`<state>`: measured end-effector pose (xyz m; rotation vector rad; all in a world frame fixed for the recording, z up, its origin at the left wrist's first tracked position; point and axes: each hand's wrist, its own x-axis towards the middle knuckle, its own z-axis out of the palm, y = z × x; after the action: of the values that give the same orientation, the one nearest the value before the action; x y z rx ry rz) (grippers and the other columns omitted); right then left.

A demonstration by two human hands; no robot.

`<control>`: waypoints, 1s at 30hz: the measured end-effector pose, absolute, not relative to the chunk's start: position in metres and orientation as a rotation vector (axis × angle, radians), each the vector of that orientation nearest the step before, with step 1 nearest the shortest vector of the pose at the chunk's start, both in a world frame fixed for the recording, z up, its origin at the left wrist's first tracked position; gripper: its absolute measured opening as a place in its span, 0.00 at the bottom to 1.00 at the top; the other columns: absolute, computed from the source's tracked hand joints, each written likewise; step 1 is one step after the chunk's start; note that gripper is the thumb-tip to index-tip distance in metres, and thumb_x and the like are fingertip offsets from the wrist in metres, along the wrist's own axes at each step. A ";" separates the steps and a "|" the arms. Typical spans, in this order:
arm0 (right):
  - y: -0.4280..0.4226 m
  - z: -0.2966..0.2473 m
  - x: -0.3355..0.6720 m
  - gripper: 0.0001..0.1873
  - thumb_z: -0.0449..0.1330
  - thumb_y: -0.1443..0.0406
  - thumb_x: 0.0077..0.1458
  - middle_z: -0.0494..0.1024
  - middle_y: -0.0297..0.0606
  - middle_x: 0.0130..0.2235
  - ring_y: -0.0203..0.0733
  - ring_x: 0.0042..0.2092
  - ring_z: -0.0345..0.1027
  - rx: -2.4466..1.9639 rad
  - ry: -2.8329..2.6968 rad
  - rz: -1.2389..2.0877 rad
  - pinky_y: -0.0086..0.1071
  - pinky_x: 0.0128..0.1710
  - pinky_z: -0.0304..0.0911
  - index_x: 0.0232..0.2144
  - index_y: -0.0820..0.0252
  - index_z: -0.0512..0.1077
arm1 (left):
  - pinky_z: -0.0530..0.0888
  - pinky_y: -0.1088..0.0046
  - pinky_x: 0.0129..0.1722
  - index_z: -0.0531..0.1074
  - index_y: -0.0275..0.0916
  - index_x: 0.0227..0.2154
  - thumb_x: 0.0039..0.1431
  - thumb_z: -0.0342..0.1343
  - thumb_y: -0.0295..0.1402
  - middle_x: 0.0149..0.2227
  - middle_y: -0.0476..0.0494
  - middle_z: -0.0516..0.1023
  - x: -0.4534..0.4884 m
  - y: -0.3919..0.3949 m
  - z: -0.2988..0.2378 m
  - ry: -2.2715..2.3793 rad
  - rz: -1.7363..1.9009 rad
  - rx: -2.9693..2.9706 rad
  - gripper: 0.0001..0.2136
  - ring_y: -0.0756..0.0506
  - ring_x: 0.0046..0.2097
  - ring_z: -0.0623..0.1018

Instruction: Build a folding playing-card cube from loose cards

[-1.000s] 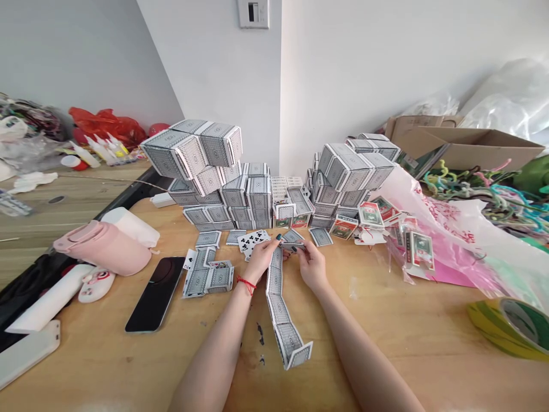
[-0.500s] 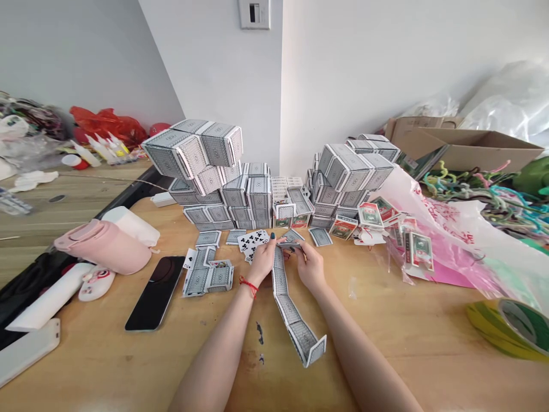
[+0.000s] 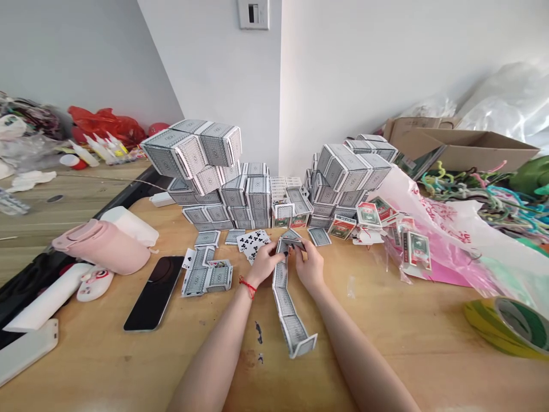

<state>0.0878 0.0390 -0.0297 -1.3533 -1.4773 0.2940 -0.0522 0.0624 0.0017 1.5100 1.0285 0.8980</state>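
Observation:
A long chain of linked, folded playing cards [image 3: 288, 302] runs from my fingers toward me, its near end bent up. My left hand [image 3: 266, 264], with a red string bracelet at the wrist, pinches the far end of the chain from the left. My right hand [image 3: 310, 265] grips the same end from the right, fingers partly hidden behind the cards. Just left of my left hand lie loose face-up cards [image 3: 252, 242]. Further left sits an L-shaped piece of folded cards [image 3: 202, 276]. A single folded card [image 3: 319, 236] lies beyond my right hand.
Stacked card-cube structures stand at the back left [image 3: 206, 160] and back right [image 3: 343, 171]. Card boxes [image 3: 343, 226] and pink plastic [image 3: 446, 257] lie to the right, near a tape roll [image 3: 506, 326]. On the left are a phone [image 3: 154, 293] and a pink bottle [image 3: 103, 245].
The chain's near end has swung left and slightly away from me. At the far end, the card between my hands is tilted differently, and my left fingers have shifted.

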 end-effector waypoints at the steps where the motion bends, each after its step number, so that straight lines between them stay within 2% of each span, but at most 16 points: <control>1: 0.039 -0.030 0.089 0.10 0.50 0.64 0.55 0.75 0.41 0.36 0.41 0.37 0.70 -1.361 -1.467 0.280 0.35 0.38 0.65 0.38 0.58 0.67 | 0.67 0.72 0.34 0.75 0.34 0.31 0.49 0.53 0.34 0.26 0.47 0.74 -0.052 0.062 0.001 1.046 0.882 1.526 0.10 0.46 0.32 0.71; 5: 0.039 -0.030 0.091 0.09 0.51 0.63 0.55 0.75 0.40 0.36 0.42 0.37 0.71 -1.402 -1.482 0.237 0.36 0.39 0.65 0.39 0.57 0.66 | 0.62 0.76 0.28 0.70 0.35 0.22 0.47 0.48 0.29 0.22 0.51 0.68 -0.050 0.063 -0.002 1.035 0.860 1.585 0.06 0.50 0.27 0.66; 10: 0.041 -0.027 0.091 0.10 0.49 0.65 0.56 0.75 0.41 0.36 0.42 0.38 0.70 -1.375 -1.547 0.172 0.35 0.39 0.65 0.40 0.58 0.66 | 0.62 0.76 0.29 0.68 0.35 0.21 0.48 0.47 0.30 0.23 0.51 0.67 -0.051 0.063 -0.002 0.980 0.845 1.597 0.06 0.50 0.28 0.65; 17: 0.046 -0.025 0.095 0.13 0.47 0.68 0.55 0.74 0.41 0.38 0.44 0.41 0.68 -1.372 -1.622 0.267 0.37 0.40 0.64 0.43 0.58 0.65 | 0.63 0.76 0.30 0.65 0.35 0.20 0.50 0.48 0.32 0.23 0.51 0.67 -0.053 0.063 -0.005 1.047 0.835 1.667 0.08 0.50 0.28 0.66; 20: 0.044 -0.026 0.095 0.15 0.46 0.67 0.55 0.74 0.43 0.39 0.44 0.41 0.68 -1.357 -1.640 0.325 0.37 0.40 0.65 0.44 0.59 0.65 | 0.66 0.73 0.34 0.70 0.35 0.24 0.51 0.49 0.32 0.26 0.48 0.72 -0.051 0.062 -0.004 1.036 0.849 1.634 0.07 0.47 0.32 0.69; 22: 0.041 -0.025 0.093 0.15 0.46 0.66 0.56 0.74 0.42 0.40 0.44 0.42 0.68 -1.336 -1.636 0.380 0.38 0.41 0.64 0.45 0.58 0.65 | 0.67 0.70 0.41 0.72 0.36 0.31 0.51 0.50 0.31 0.33 0.45 0.75 -0.050 0.062 -0.002 1.002 0.904 1.587 0.08 0.45 0.39 0.72; 24: 0.038 -0.024 0.091 0.16 0.46 0.64 0.57 0.74 0.42 0.40 0.43 0.42 0.68 -1.302 -1.614 0.455 0.38 0.41 0.65 0.45 0.57 0.66 | 0.64 0.68 0.50 0.72 0.37 0.38 0.50 0.51 0.30 0.41 0.44 0.75 -0.048 0.061 -0.001 0.968 0.988 1.524 0.12 0.43 0.48 0.70; 26: 0.035 -0.022 0.088 0.17 0.45 0.61 0.58 0.75 0.41 0.41 0.43 0.43 0.69 -1.253 -1.542 0.543 0.38 0.42 0.65 0.45 0.57 0.68 | 0.60 0.68 0.54 0.72 0.38 0.40 0.51 0.52 0.31 0.46 0.43 0.73 -0.047 0.061 0.000 0.938 1.066 1.450 0.13 0.44 0.52 0.68; 28: 0.035 -0.021 0.085 0.20 0.44 0.58 0.59 0.75 0.43 0.43 0.44 0.43 0.69 -1.188 -1.393 0.645 0.39 0.42 0.65 0.44 0.58 0.70 | 0.65 0.67 0.52 0.72 0.38 0.40 0.51 0.52 0.34 0.44 0.43 0.74 -0.047 0.060 0.001 0.896 1.086 1.337 0.13 0.43 0.51 0.70; 30: 0.038 -0.023 0.083 0.24 0.41 0.55 0.60 0.76 0.45 0.43 0.45 0.42 0.70 -1.123 -1.186 0.750 0.39 0.40 0.67 0.43 0.61 0.71 | 0.71 0.65 0.43 0.72 0.38 0.40 0.51 0.52 0.38 0.38 0.42 0.77 -0.049 0.060 0.001 0.858 1.071 1.179 0.15 0.42 0.44 0.74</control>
<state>0.0828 0.0381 -0.0226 -1.1232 -1.1857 0.7503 -0.0490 0.0601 0.0009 1.1787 0.8584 1.0712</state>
